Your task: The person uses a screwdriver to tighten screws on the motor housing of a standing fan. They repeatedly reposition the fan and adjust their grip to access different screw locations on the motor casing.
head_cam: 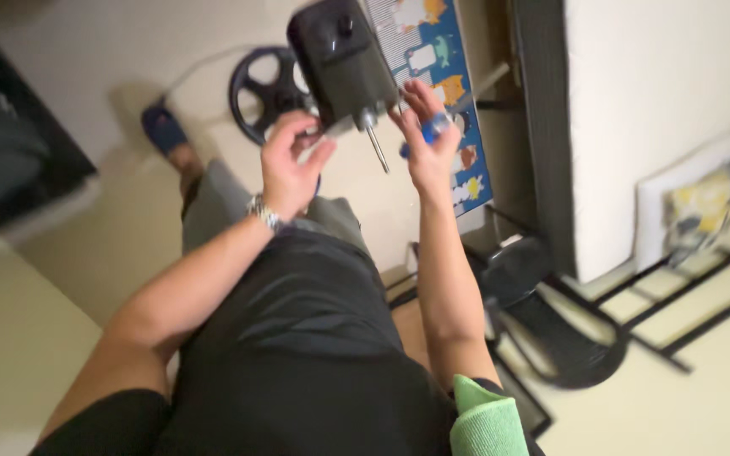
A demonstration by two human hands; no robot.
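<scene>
A green cloth (487,422) lies over the person's right shoulder, near the camera. Farther out, the left hand (291,160) has its fingers curled at the lower edge of a dark motor housing (341,59), steadying it, while the right hand (426,139) grips a small blue piece (433,128) beside the protruding metal shaft (377,148). Beyond them a black fan guard (265,91) lies on the floor (128,76).

The glossy black plastic motor housing (344,59) carried a bare metal shaft (377,145); a green cloth (485,420) looked matt.
</scene>
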